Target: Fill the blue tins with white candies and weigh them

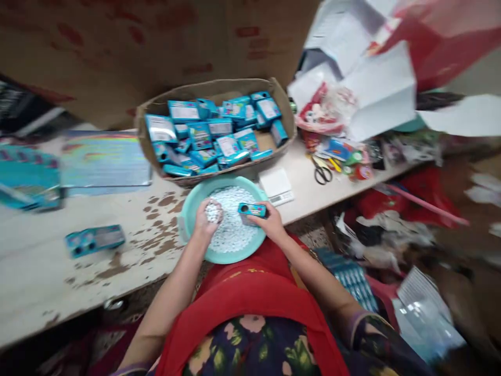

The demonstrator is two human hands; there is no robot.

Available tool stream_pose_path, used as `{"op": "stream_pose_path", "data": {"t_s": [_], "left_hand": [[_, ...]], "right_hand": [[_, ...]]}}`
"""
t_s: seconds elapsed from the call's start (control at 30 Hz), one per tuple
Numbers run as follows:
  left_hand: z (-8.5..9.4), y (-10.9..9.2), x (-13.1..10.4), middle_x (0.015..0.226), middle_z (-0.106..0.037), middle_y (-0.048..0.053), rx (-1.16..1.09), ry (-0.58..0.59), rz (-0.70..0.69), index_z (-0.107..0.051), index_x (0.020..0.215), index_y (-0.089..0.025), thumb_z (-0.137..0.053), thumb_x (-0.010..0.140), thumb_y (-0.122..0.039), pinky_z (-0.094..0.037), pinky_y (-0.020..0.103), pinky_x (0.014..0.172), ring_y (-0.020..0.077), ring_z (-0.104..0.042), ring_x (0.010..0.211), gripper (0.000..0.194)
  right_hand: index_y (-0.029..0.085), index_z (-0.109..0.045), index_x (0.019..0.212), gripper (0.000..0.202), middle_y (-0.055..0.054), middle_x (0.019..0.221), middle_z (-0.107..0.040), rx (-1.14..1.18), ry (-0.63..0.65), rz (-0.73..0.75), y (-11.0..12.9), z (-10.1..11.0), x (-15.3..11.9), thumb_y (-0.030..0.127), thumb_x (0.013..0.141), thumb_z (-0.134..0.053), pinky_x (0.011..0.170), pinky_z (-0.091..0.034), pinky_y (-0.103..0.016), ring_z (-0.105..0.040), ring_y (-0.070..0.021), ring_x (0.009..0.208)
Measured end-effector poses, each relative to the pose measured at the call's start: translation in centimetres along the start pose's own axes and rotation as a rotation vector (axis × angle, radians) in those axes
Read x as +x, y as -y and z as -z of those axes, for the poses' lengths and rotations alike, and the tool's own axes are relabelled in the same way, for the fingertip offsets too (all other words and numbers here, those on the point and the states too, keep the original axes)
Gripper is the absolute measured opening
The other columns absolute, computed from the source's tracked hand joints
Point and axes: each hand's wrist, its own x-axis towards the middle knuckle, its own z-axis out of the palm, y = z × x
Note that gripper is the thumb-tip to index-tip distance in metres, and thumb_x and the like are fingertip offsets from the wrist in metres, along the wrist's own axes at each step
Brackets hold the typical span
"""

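Observation:
A round mint-green basin (190, 201) full of small white pellets (235, 235) rests in front of me, partly over the red apron on my lap. My left hand (206, 216) is cupped around a heap of the white pellets above the basin's left side. Over the right side, my right hand (271, 220) grips a small blue box (252, 210) by its end. A dark round hole shows in the face of the box turned up to me. Behind the basin stands a cardboard tray (141, 130) with many similar blue boxes (199, 136).
A white digital scale (276, 184) sits right of the basin, with black-handled scissors (323, 174) farther right. On the left lie more blue boxes (95, 239) and a glossy printed sheet (105, 159). Papers and plastic bags (329, 107) crowd the table's back right.

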Motion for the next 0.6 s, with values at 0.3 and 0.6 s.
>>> {"op": "stream_pose_path", "data": {"t_s": [0.3,0.6], "left_hand": [[-1.6,0.2,-3.2,0.064,-0.057,0.0,0.056,0.095,-0.563,-0.054,0.068,-0.018,-0.065,0.069,-0.034,-0.051,0.028,0.058,0.0139,-0.06,0.059,0.019],[-0.8,0.7,-0.6,0.058,-0.055,-0.005,0.306,-0.1,-0.779,-0.051,0.065,-0.016,-0.066,0.06,-0.024,-0.046,0.024,0.048,0.0081,-0.051,0.047,0.017]], "right_hand": [[0.024,-0.065,0.095,0.033,-0.005,0.094,-0.065,-0.374,0.114,0.37,-0.5,-4.9,-0.3,0.037,0.068,-0.078,0.086,-0.044,-0.039,-0.058,-0.0241,0.094],[0.021,-0.065,0.1,0.038,-0.002,0.098,-0.067,-0.634,0.221,0.39,-0.7,-6.5,0.9,0.044,0.071,-0.078,0.09,-0.041,-0.03,-0.059,-0.0191,0.098]]}}
